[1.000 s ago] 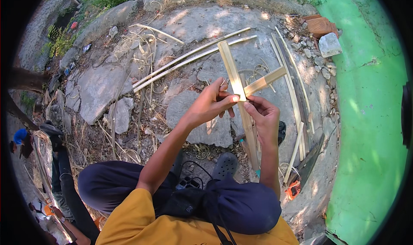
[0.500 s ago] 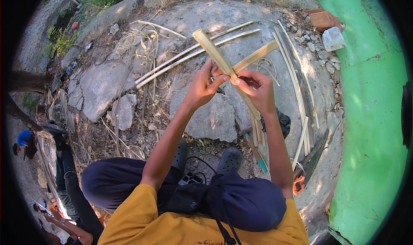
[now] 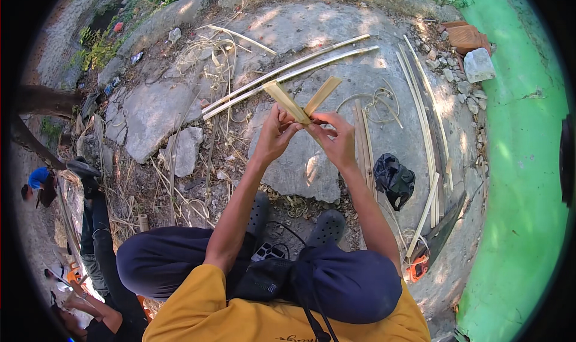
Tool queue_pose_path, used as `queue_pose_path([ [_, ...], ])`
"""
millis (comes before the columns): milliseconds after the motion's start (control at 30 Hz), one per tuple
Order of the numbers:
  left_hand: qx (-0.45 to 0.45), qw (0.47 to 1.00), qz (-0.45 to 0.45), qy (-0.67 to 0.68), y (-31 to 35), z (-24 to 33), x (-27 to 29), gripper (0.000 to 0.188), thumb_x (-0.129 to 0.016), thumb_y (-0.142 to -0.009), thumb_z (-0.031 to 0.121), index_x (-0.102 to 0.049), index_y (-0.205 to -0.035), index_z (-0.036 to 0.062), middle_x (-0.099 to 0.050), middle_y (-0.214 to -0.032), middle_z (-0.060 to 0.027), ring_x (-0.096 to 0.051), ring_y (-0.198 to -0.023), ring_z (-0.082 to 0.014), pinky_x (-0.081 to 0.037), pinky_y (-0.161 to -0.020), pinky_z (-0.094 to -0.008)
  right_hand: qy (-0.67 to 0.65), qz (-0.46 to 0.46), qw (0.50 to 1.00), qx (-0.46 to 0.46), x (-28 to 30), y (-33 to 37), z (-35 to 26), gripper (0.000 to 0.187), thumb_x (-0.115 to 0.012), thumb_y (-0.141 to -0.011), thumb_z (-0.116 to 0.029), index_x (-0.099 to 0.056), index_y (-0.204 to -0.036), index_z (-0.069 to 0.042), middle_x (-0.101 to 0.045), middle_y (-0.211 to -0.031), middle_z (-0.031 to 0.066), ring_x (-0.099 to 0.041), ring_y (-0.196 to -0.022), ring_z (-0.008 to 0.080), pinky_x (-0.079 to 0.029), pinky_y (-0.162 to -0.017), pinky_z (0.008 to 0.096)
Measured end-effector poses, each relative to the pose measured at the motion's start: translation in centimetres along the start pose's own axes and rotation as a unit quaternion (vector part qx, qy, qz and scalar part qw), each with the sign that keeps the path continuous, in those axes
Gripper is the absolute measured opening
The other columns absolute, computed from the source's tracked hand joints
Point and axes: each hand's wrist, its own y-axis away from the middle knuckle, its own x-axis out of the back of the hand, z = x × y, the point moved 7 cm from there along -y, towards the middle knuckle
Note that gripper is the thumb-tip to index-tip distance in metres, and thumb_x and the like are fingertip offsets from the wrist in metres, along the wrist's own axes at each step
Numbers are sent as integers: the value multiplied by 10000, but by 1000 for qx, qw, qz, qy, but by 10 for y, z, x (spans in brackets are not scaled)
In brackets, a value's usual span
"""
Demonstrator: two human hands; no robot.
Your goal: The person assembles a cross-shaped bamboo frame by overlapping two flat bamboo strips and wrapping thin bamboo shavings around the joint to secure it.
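Observation:
Two pale bamboo strips meet in a V between my hands, in front of my knees. One strip (image 3: pixel 287 99) leans up to the left and the other strip (image 3: pixel 324 95) leans up to the right. My left hand (image 3: pixel 275 137) pinches the left strip near the joint, its thumb pressed toward the meeting point. On the other side, my right hand (image 3: pixel 336 139) is closed round the joint with thumb and fingers. Fingers cover the exact spot where the strips cross or join, and their lower ends are hidden.
Long bamboo strips (image 3: pixel 300 67) lie on the rock slab ahead, and more strips (image 3: pixel 427 138) at the right. Close by are a black plastic bag (image 3: pixel 394 181) and an orange device (image 3: pixel 417 269). A green wall (image 3: pixel 528 162) borders the right. Another person (image 3: pixel 102 306) sits lower left.
The joined strips have come lower and slightly left with both hands. The right strip now points more steeply upward, and the length below my hands no longer shows. The black bag is more exposed.

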Motion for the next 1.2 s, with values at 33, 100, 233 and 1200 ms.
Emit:
queue_pose_path([
  [33,27,1000,-4,1,2,0,0,441,-692,-974,-68,-425,-1310,33,-706,-1251,-140,-694,-1211,-235,-576,-1040,-386,-2,-4,1000,0,0,1,0,246,-792,-923,-49,-758,-1167,-44,-737,-1071,99,-755,-953,185,-667,-774,324],
  [100,31,999,-9,-30,5,6,2,463,-698,-964,-78,-419,-1316,37,-703,-1267,-153,-693,-1223,-251,-579,-1048,-397,19,-4,1000,24,0,3,-4,235,-787,-924,-40,-756,-1157,-29,-738,-1056,110,-758,-950,208,-661,-797,332],
  [233,15,1000,-12,-15,7,17,-1,521,-736,-925,-98,-414,-1319,12,-661,-1331,-192,-697,-1224,-301,-594,-1049,-426,60,-10,996,68,3,8,-10,228,-799,-904,-35,-762,-1129,-22,-742,-1025,114,-759,-928,243,-638,-781,347],
  [1200,55,995,-1,-89,24,23,-5,517,-814,-918,26,-470,-1298,-45,-731,-1237,-220,-727,-1179,-313,-599,-1014,-437,28,-23,999,14,8,22,5,236,-827,-901,-48,-639,-1029,15,-794,-984,140,-796,-932,228,-643,-822,339],
])
